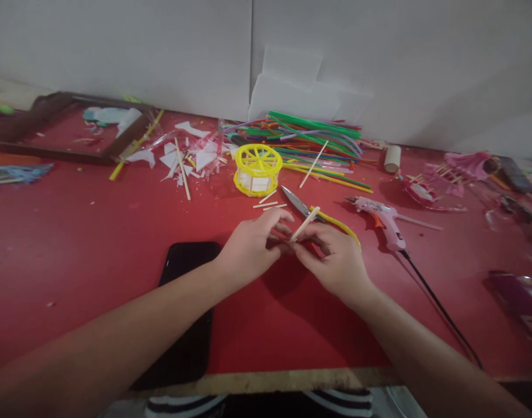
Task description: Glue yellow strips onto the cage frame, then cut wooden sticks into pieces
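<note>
Between my two hands is a pale wooden stick (305, 224), tilted up and to the right. My right hand (335, 255) pinches its lower end between thumb and fingers. My left hand (259, 241) meets it there, thumb and fingertips closed at the same end. Just beyond lie scissors (295, 201), partly hidden by my right hand, with a yellow pipe cleaner (339, 223) by the handles. Several short cut sticks (270, 205) rest on the red table. Behind them stands a round yellow frame (257, 169) with spokes on top and pale panels in its side.
A pink glue gun (381, 220) lies at right, its black cord running to the front edge. A black phone (187, 313) sits under my left forearm. Pipe cleaners (309, 136), paper scraps (196, 157) and a brown wooden tray (69, 154) line the back.
</note>
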